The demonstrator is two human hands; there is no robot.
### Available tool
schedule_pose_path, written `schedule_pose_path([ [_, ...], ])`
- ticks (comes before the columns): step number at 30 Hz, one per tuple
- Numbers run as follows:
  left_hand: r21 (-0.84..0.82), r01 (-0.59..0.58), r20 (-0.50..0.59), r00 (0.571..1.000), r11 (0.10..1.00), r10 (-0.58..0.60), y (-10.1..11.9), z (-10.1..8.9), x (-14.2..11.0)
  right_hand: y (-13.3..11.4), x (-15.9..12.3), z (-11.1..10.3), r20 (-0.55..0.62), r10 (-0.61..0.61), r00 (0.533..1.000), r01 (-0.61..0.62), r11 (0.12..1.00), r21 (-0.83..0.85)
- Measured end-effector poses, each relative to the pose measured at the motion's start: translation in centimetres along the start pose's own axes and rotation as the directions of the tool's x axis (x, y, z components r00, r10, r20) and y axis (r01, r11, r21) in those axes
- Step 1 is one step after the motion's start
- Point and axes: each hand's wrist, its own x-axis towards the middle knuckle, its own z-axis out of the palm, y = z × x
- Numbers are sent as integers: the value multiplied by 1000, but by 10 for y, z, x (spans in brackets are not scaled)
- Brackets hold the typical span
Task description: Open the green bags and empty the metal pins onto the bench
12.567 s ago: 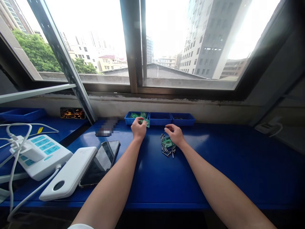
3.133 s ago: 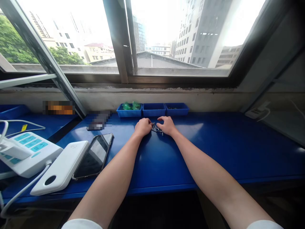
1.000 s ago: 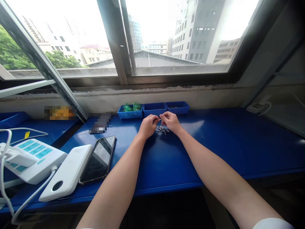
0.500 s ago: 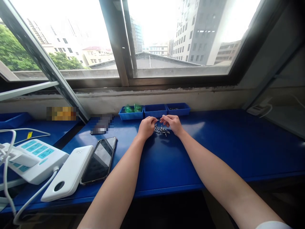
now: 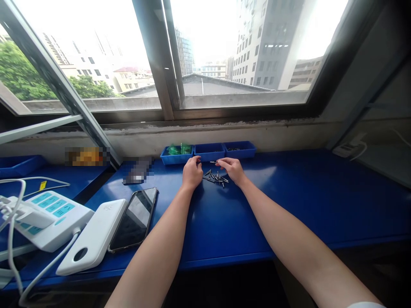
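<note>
My right hand is closed in a pinch on a slender metal pin-like piece, which points left from the fingertips. Apart from its tip, to the left, is my left hand. Its fingers are curled, and whatever may be inside them is hidden. Between and just below the hands lies a loose pile of similar thin dark and silver pieces on the blue tabletop. Whether these are screws, rivets or pins is too small to tell.
Behind the hands stand three blue bins: the left bin with green packets, the middle bin, and the right bin with small parts. To the left lie a phone, a white power bank and a power strip with cables.
My left hand has drawn left, away from the piece, which stays between the fingertips of my right hand. The hands are farther apart and more of the pile shows.
</note>
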Motion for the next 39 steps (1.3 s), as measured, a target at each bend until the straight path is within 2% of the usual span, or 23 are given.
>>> schedule_pose_path([
  [5,24,68,-17,998,997,-67,-3,-6,3,7,2,-1,-21,1,1000,-3,995,-96],
  [10,26,132,18,991,991,-133,2,-13,2,8,0,-2,-54,-4,999,-4,989,-149],
  [12,-47,90,34,995,995,-89,6,-13,0,8,0,-1,-40,-6,999,1,992,-126],
  [16,-223,-62,146,985,973,96,14,-11,-4,4,-2,0,-3,-7,1000,7,999,-49],
  [20,-200,-145,214,959,969,188,15,-8,-6,-1,-4,2,40,0,999,-1,1000,7],
  [29,-149,-110,178,975,983,136,12,-5,-4,-6,-6,2,107,6,994,-9,999,32],
  [33,-151,-116,150,979,982,139,12,-4,-3,-4,-4,2,67,5,998,-6,1000,15],
  [36,-101,-52,111,992,993,64,9,-3,-1,2,-1,3,18,7,1000,-7,1000,14],
  [39,-40,-24,148,989,999,29,4,-1,0,9,3,2,-11,14,1000,-14,1000,-21],
])
